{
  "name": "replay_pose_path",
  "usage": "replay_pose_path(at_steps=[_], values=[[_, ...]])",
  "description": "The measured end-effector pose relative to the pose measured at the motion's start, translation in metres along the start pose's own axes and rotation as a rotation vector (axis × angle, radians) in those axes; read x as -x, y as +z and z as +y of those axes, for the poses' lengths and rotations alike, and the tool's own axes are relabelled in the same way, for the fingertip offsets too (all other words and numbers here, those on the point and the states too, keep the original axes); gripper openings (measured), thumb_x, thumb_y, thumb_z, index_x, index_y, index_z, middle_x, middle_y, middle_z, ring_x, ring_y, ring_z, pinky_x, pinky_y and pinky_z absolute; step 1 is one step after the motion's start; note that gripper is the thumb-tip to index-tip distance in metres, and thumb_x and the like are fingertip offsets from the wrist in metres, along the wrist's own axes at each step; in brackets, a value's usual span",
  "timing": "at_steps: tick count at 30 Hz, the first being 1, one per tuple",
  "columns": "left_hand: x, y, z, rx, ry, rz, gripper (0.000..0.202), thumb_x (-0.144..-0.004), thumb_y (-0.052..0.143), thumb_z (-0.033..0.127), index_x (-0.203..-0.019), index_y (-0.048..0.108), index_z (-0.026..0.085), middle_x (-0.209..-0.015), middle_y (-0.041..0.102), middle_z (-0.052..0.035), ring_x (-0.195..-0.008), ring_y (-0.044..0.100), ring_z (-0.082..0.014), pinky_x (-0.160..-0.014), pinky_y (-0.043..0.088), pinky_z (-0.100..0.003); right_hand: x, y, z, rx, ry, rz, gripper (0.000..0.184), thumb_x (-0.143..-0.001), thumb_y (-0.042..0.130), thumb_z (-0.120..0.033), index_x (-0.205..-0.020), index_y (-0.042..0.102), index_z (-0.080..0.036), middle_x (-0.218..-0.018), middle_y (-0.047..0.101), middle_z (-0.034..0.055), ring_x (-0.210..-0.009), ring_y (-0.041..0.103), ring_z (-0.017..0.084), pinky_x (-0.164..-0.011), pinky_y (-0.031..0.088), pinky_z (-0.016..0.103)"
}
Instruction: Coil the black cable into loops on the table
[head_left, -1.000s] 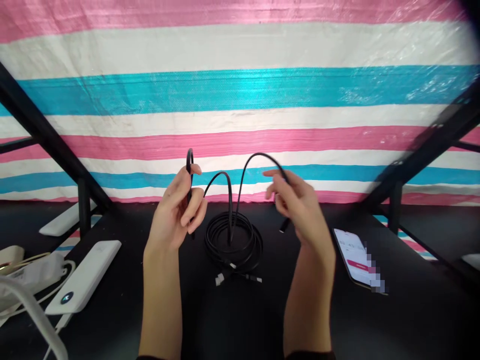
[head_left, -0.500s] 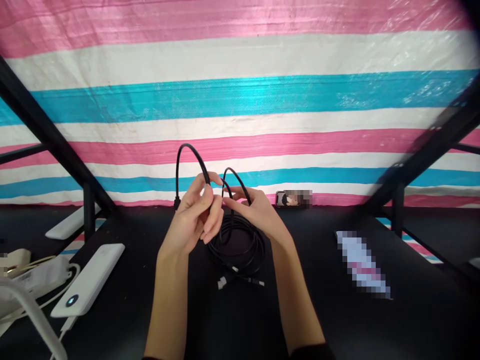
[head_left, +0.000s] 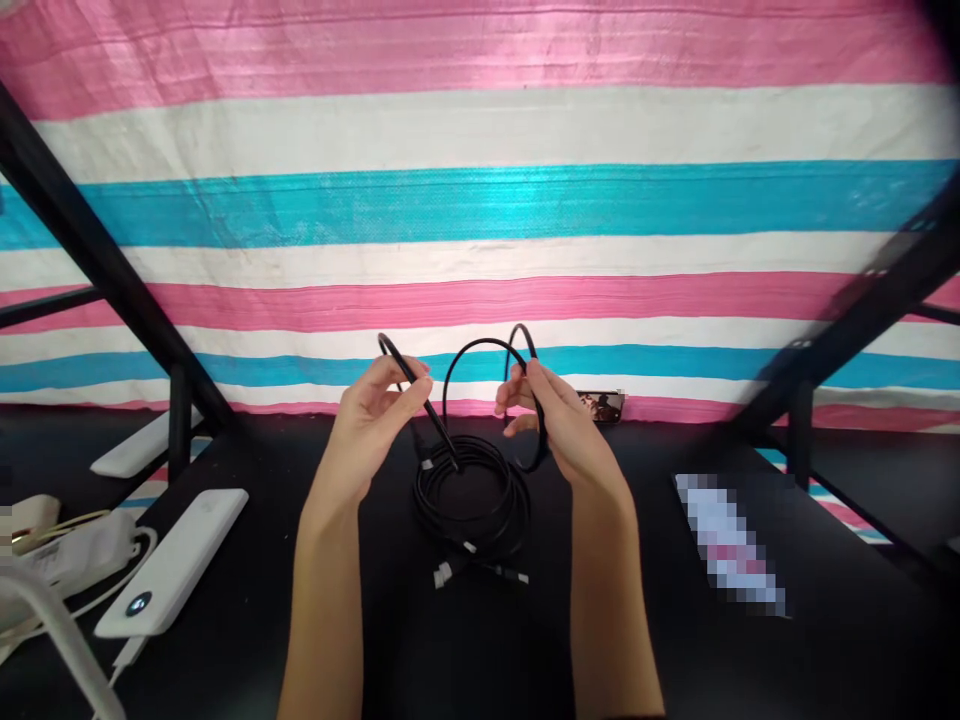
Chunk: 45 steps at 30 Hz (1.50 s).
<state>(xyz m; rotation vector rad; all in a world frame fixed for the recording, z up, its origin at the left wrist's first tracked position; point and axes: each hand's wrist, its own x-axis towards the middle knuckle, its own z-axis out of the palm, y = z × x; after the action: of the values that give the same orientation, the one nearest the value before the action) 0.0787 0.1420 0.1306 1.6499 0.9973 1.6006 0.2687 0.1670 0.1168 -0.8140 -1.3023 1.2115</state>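
Note:
A black cable (head_left: 472, 350) arcs in the air between my two hands, above the black table. My left hand (head_left: 371, 425) pinches one stretch of it, with the plug end hanging below near the coil. My right hand (head_left: 559, 425) grips another stretch, which loops over and under the fingers. Beneath the hands lies a coiled bundle of black cables (head_left: 472, 500) on the table, with silver-tipped plugs (head_left: 444, 574) sticking out at its near side.
A white power bank (head_left: 172, 560) with a lit dot lies at the left, beside white chargers and cords (head_left: 52, 565). A phone (head_left: 731, 545) lies at the right. Black frame bars (head_left: 105, 260) slant on both sides. A striped tarp (head_left: 480, 200) hangs behind.
My hands came together half a second ago and have now drawn apart again. The cable loop between them has widened and the camera view tilted down slightly.

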Motion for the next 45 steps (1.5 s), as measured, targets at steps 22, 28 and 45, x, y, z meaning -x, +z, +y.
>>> replay_pose_path(at_steps=[22,28,45], values=[[0.001,0.007,-0.005,-0.55,0.188,-0.159,0.059,-0.065,0.072,0.042,-0.119,0.051,0.029,-0.121,0.056,-0.0049,-0.112,0.05,-0.0251,-0.092,0.039,-0.039,0.018,0.003,-0.018,0.491,-0.312,-0.171,0.02,-0.08,0.06,-0.036,-0.08,0.072,-0.02,-0.069,0.063,0.001,-0.062,0.054,0.012,-0.057,0.04,0.025],[-0.005,0.015,-0.02,-0.311,-0.074,-0.105,0.031,-0.077,0.059,0.041,-0.056,0.055,0.018,-0.04,0.044,0.0049,-0.038,0.047,-0.0095,-0.042,0.035,-0.023,0.014,-0.008,-0.013,0.443,-0.383,0.056,0.013,-0.075,0.067,-0.032,-0.075,0.07,-0.02,-0.052,0.05,-0.0047,-0.044,0.038,0.006,-0.044,0.03,0.022],[-0.008,0.019,-0.016,0.474,-0.134,0.383,0.045,-0.074,0.057,0.028,-0.042,0.027,0.02,-0.031,0.021,0.0089,-0.027,0.023,-0.0034,-0.042,0.031,-0.024,-0.005,0.023,0.002,0.052,-0.165,0.132,0.029,-0.077,0.06,-0.047,-0.07,0.059,-0.019,-0.04,0.026,-0.0101,-0.033,0.025,0.005,-0.036,0.021,0.023]])
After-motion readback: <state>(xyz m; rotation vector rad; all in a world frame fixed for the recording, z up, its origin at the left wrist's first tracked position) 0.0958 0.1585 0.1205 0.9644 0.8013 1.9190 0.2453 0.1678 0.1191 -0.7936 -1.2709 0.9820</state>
